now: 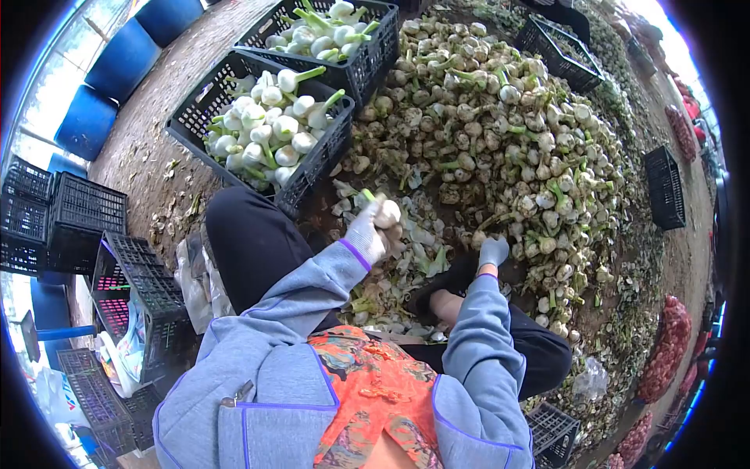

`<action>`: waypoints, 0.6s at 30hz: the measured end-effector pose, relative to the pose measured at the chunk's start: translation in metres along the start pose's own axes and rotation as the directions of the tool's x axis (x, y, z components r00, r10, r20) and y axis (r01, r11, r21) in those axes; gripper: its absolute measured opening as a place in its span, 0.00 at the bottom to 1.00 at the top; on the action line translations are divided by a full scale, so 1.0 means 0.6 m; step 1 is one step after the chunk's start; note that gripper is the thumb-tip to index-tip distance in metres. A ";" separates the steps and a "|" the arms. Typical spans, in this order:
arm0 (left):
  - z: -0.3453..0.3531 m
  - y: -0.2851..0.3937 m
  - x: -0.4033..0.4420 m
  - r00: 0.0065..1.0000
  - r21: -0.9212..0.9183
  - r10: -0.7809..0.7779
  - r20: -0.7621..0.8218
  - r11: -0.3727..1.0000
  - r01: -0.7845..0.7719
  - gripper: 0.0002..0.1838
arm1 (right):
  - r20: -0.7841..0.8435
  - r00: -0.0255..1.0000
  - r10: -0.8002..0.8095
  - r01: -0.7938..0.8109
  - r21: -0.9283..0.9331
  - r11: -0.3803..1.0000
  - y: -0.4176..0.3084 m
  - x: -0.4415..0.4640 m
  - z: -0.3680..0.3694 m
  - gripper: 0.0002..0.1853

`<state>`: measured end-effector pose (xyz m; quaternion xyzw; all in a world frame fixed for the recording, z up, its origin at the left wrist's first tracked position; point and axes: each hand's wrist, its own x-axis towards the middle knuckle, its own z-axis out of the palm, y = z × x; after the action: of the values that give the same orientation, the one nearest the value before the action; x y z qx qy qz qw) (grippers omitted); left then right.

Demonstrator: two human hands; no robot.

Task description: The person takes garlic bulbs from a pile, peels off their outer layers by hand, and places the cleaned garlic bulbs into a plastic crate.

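Note:
My left hand (pixel 366 236), in a pale glove, is closed around a white garlic bulb (pixel 387 213) with a short green stem, held above a litter of peeled skins. My right hand (pixel 493 252), also gloved, is at the near edge of a big heap of garlic (pixel 500 148) with roots and soil on it. Its fingers are curled at a brownish garlic bulb (pixel 479 239); part of the grip is hidden. Ahead of my left knee stands a black crate (pixel 183 129) filled with cleaned white garlic bulbs (pixel 266 125).
Behind that crate is another black crate (pixel 375 59) of white garlic. More black crates (pixel 144 293) stack at left, near blue barrels (pixel 125 59). Another crate (pixel 664 187) lies at right, with red net sacks (pixel 668 344) beyond. A person (pixel 566 16) sits at the far side.

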<state>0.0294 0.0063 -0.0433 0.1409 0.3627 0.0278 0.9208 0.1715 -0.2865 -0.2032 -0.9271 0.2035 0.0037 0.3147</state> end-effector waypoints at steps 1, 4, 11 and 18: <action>0.039 0.019 -0.017 0.995 -0.158 0.075 -0.058 0.984 -0.084 0.18 | -0.011 0.998 -0.061 0.061 0.083 0.995 -0.006 0.002 -0.005 0.13; 0.103 0.132 -0.084 0.772 -0.369 0.488 0.408 0.861 -0.349 0.22 | 0.153 0.968 -0.199 0.058 0.635 0.770 -0.057 -0.007 -0.010 0.10; 0.046 0.079 -0.063 0.767 0.400 0.248 0.592 0.736 -0.546 0.30 | 0.480 0.745 -0.463 -0.268 0.851 0.451 -0.327 -0.224 -0.187 0.09; 0.032 0.008 -0.093 0.602 0.249 0.292 0.743 0.713 -0.655 0.37 | 0.443 0.735 -0.513 -0.204 0.866 0.457 -0.359 -0.328 -0.230 0.19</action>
<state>0.0012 -0.0024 0.0082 0.4688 -0.0436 0.1353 0.8718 0.0561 -0.1385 0.0597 -0.5797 -0.0418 0.1920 0.7908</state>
